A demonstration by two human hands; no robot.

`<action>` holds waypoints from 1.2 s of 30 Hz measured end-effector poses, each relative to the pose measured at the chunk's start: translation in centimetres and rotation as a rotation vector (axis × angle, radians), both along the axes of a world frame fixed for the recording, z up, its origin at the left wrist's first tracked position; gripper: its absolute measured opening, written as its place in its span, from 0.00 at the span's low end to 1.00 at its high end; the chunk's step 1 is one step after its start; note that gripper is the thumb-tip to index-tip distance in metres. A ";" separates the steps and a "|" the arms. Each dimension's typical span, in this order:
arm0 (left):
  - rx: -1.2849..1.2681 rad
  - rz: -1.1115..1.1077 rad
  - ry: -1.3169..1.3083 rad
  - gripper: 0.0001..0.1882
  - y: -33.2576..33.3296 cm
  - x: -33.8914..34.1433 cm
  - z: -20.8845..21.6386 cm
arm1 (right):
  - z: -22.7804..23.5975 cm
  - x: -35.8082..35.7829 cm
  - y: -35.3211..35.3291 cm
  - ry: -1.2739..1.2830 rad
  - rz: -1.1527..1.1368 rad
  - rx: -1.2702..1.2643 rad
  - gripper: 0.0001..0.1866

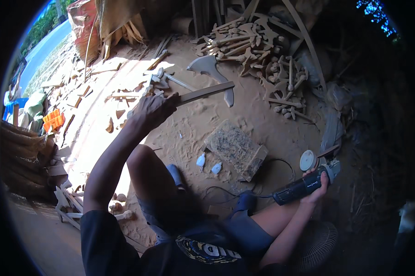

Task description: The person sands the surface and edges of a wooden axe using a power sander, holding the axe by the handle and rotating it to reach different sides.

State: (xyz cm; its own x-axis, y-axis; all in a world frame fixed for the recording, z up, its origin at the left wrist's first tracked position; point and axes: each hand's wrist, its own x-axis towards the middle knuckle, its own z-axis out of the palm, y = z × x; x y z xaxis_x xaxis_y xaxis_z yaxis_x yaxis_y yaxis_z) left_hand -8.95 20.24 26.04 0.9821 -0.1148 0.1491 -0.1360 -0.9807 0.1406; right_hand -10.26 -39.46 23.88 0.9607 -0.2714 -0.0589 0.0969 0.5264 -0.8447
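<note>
My left hand (pixel 154 110) is closed round one end of a straight, squared wooden bar (pixel 203 94), lifted over the sandy ground. Behind the bar's far end shows a flat, curved wooden piece (pixel 207 65); I cannot tell whether the two are joined. At the right, my right hand (pixel 318 186) grips the black body of an angle grinder (pixel 299 187). A round, pale disc (pixel 307 160) sits at the grinder's head, facing up and left. Whether the disc is turning cannot be seen. Bar and disc are well apart.
A worn, dusty block (pixel 235 145) stands before me, with two small white objects (pixel 208 164) beside it. The grinder's cord (pixel 216 187) runs by my feet. Carved wooden pieces (pixel 249 43) are heaped at the back. A fan (pixel 320 241) stands at lower right.
</note>
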 end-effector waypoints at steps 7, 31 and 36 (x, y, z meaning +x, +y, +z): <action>0.234 -0.482 -0.389 0.09 -12.2 0.9 -14.9 | -1.1 0.5 5.4 -0.012 -0.159 -0.416 0.32; 0.407 -0.523 -0.122 0.17 -17.1 -4.9 -23.7 | -19.1 -6.8 9.7 0.375 0.431 -0.957 0.55; 0.460 -0.533 -0.195 0.18 -17.2 -4.6 -23.9 | -19.1 -7.2 10.0 0.210 0.341 -1.088 0.50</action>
State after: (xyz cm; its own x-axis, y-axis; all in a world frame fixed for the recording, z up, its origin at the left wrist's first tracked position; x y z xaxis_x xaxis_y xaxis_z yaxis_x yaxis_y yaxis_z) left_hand -13.58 3.08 2.18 0.7357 -0.6633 0.1369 -0.5922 -0.7281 -0.3451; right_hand -17.47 -29.46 4.80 0.9927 -0.0056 -0.1209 -0.1064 -0.5167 -0.8495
